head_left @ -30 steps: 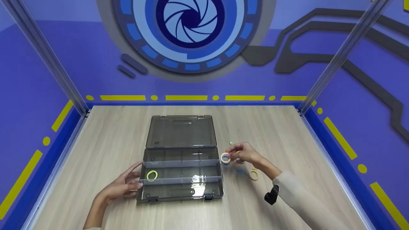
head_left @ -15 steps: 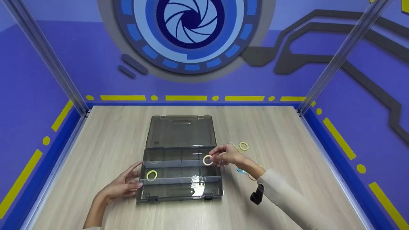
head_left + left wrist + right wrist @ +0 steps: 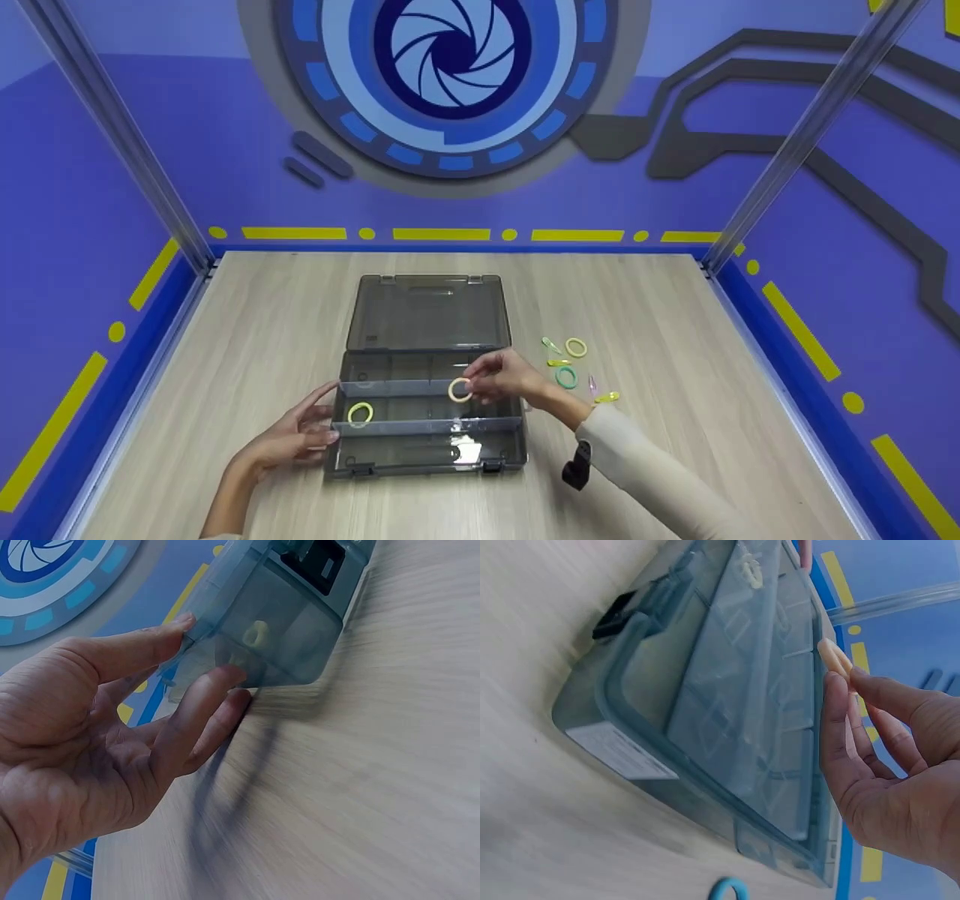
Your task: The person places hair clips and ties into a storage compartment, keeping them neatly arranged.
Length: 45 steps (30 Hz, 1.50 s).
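Observation:
A smoky clear compartment box [image 3: 405, 450] lies unfolded on the table, its lid [image 3: 430, 315] laid back. Inside the left end of its middle row is a yellow hair tie [image 3: 350, 415]. The left hand [image 3: 289, 442] touches the box's left side with thumb and fingertips, and the left wrist view shows these fingers [image 3: 196, 709] loosely bent against the wall. Above the right part of the middle row, the right hand [image 3: 510, 375] pinches a peach-coloured hair tie [image 3: 831, 658] between thumb and fingers. The head view shows this tie clear of the dividers.
Right of the box lie a green hair tie [image 3: 557, 377], a yellow hair tie [image 3: 568, 348] and several small hair clips [image 3: 607, 397], yellow, green and purple. A black device [image 3: 577, 466] hangs at the right cuff. Printed blue panels wall the table's back and sides.
The right hand has carried the peach-coloured hair tie leftward from beside the box to over the middle row. The left hand has stayed at the box's left side.

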### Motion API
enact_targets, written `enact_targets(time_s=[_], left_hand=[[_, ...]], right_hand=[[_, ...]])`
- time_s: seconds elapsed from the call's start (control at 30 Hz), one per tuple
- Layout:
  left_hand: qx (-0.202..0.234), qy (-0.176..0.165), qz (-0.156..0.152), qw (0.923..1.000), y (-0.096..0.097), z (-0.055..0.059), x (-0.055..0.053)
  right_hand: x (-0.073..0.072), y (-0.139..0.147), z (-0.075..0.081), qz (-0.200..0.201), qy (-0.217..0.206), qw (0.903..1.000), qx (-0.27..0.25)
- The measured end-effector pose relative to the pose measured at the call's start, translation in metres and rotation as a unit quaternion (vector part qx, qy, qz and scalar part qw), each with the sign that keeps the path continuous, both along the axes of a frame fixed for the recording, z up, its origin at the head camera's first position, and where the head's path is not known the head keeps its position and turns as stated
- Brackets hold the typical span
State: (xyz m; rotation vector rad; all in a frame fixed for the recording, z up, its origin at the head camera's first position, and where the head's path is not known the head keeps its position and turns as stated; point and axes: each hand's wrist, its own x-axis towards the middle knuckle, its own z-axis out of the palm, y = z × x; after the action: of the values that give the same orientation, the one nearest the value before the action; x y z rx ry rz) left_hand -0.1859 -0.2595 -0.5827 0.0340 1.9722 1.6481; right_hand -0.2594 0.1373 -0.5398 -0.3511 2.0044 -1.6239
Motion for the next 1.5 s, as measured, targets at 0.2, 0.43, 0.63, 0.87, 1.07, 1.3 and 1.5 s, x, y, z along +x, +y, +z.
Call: enact_targets(time_s=[0.2, 0.43, 0.63, 0.87, 1.07, 1.3, 1.5], left_hand=[[-0.012, -0.007, 0.005, 0.9999, 0.002, -0.002, 0.000], [-0.021, -0.015, 0.013, 0.9996, 0.002, -0.002, 0.001], [-0.010, -0.010, 0.007, 0.9999, 0.002, -0.001, 0.001], [-0.005, -0.005, 0.006, 1.0000, 0.001, 0.000, 0.001], [0.004, 0.001, 0.004, 1.0000, 0.001, -0.002, 0.002], [0.005, 0.007, -0.002, 1.0000, 0.001, -0.002, 0.002], [0.004, 0.015, -0.009, 0.9998, -0.001, 0.000, 0.002]], right_hand=[[0.004, -0.011, -0.009, 0.004, 0.038, 0.9991, 0.016], [0.006, -0.027, -0.014, 0.000, 0.045, 0.9989, 0.014], [0.008, -0.041, -0.019, -0.009, 0.064, 0.9972, 0.037], [0.014, -0.058, -0.024, -0.006, 0.097, 0.9938, 0.054], [0.021, -0.069, -0.028, 0.003, 0.149, 0.9867, 0.064], [0.026, -0.081, -0.033, -0.010, 0.186, 0.9801, 0.068], [0.026, -0.091, -0.039, -0.029, 0.204, 0.9756, 0.076]])
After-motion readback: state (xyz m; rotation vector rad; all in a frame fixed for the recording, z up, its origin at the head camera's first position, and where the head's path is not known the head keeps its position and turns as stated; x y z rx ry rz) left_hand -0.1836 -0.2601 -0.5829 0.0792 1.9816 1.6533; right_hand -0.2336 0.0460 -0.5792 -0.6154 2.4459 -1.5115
